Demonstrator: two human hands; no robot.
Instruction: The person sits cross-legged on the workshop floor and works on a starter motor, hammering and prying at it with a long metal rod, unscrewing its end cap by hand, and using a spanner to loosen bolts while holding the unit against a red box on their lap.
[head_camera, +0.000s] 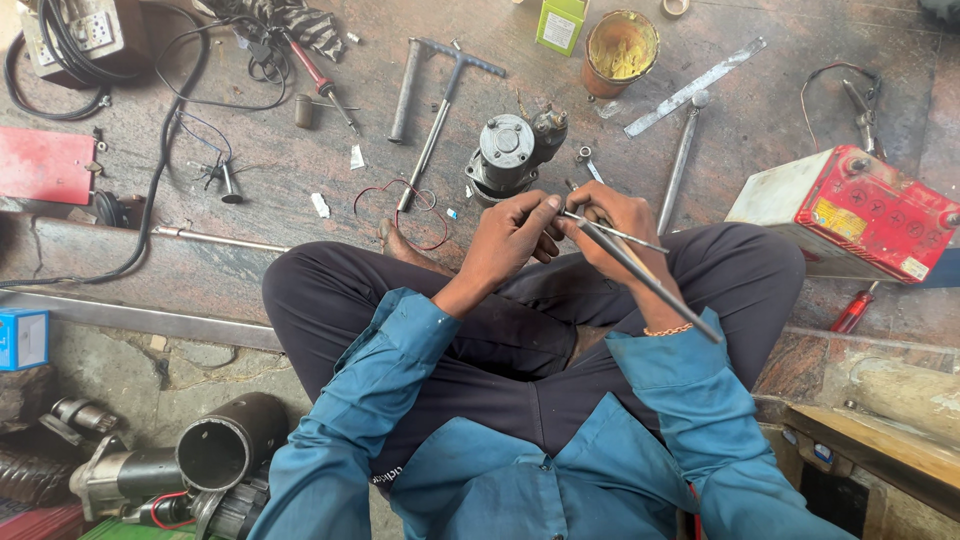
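I sit cross-legged on a stone floor in blue sleeves and dark trousers. My left hand (515, 235) pinches the tip of a thin metal rod (625, 236) between thumb and fingers. My right hand (615, 225) grips a long dark slim tool (650, 282) that slants down over my right wrist, and it also steadies the thin rod. Both hands meet above my knees. Just beyond them a grey starter motor (512, 152) stands upright on the floor.
A red and white battery (850, 210) lies at the right. A T-handle wrench (440, 95), screwdrivers, cables, a yellow-filled tin (620, 50) and a flat metal strip (695, 87) lie ahead. More motor parts (190, 465) sit at my lower left.
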